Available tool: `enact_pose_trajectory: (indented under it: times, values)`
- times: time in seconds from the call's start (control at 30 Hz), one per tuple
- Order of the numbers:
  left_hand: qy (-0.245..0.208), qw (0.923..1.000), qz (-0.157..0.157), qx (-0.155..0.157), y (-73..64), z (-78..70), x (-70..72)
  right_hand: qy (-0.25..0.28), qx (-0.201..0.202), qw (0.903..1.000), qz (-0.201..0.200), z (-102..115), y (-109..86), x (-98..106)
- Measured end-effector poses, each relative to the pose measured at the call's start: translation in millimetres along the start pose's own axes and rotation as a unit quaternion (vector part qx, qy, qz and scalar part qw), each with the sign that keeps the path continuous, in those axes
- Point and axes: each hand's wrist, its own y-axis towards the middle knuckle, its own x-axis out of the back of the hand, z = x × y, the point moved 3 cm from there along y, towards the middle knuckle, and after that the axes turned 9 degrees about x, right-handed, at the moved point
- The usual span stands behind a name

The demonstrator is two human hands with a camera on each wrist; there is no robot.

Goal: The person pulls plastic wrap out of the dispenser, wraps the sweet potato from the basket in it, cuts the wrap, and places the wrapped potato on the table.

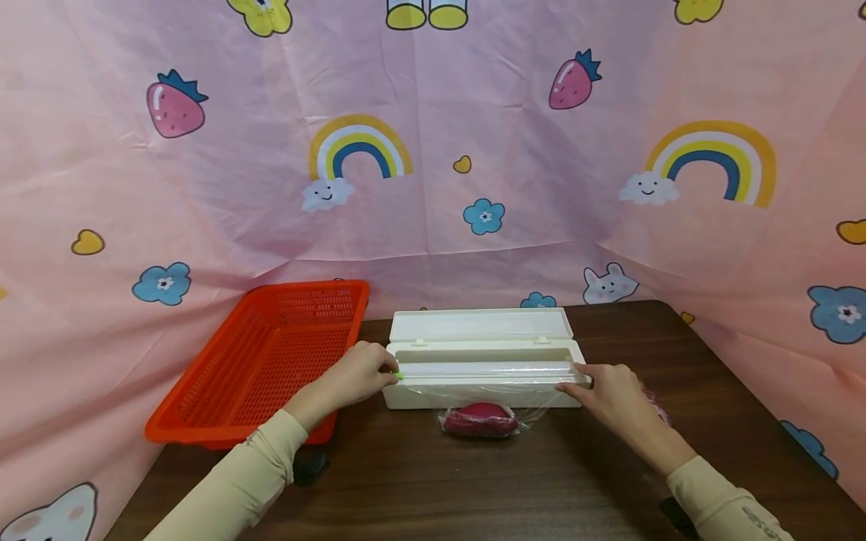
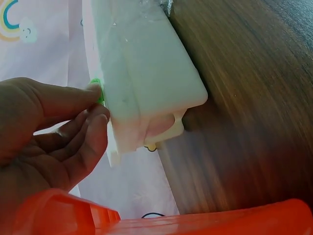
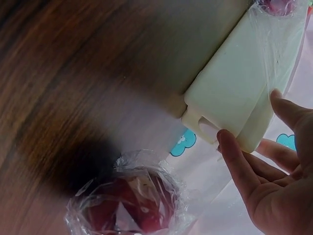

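Note:
A white cling film box (image 1: 483, 397) stands with its lid (image 1: 482, 325) raised, the film roll (image 1: 483, 368) showing inside. My left hand (image 1: 358, 372) pinches a small green slider (image 2: 98, 90) at the box's left end. At the right end, my right hand (image 1: 612, 398) grips the box, thumb on the front edge and fingers around the end. Clear film (image 3: 266, 54) hangs down the box's front toward a dark red oblong thing (image 1: 480, 420) wrapped in film. That thing lies on the table just before the box; its kind is unclear.
An orange-red plastic basket (image 1: 203, 433) stands on the left of the brown table (image 1: 473, 496), close to my left forearm. Another film-wrapped red thing (image 3: 142, 200) lies to the right, mostly behind my right hand in the head view. A patterned cloth (image 1: 433, 188) hangs behind.

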Motion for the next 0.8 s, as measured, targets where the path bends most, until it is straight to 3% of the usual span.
enact_pose_trajectory:
  times: [0.4,0.8]
  values:
    - [-0.02,0.9997,0.015,0.006,7.1,-12.8,-9.9,0.006,0.004,0.9999,-0.007,-1,0.7,-3]
    - [-0.025,0.9996,0.012,-0.01,13.1,-19.7,-14.5,0.012,-0.005,0.9999,-0.002,-1,-0.2,-2]
